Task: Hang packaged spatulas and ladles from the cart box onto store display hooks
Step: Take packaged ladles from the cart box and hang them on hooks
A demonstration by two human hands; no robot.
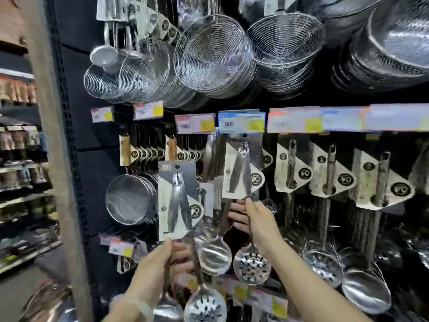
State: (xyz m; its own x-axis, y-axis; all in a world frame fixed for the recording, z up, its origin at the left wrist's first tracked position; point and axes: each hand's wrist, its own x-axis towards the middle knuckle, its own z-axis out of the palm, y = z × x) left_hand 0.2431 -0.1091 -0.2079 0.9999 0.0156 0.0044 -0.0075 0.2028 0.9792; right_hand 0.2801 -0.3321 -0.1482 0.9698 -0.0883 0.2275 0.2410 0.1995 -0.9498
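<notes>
My left hand (155,273) grips a packaged ladle set (178,201) by the handles just under its grey card, holding it upright in front of the display. Its bowls (205,303) hang below my fingers. My right hand (257,219) is raised higher and pinches the bottom of a second packaged ladle set (241,170), whose card top reaches up to the hook (243,135) under the blue price tag (241,123). A slotted bowl (251,266) and a plain bowl (214,255) dangle below that hand. No cart box is in view.
Rows of carded utensils (329,175) hang to the right along the price rail (348,119). Wire skimmers (213,54) and strainers (394,43) hang overhead. Round sieves (130,198) hang at left beside a grey pillar (55,135); an aisle with shelves (21,173) lies further left.
</notes>
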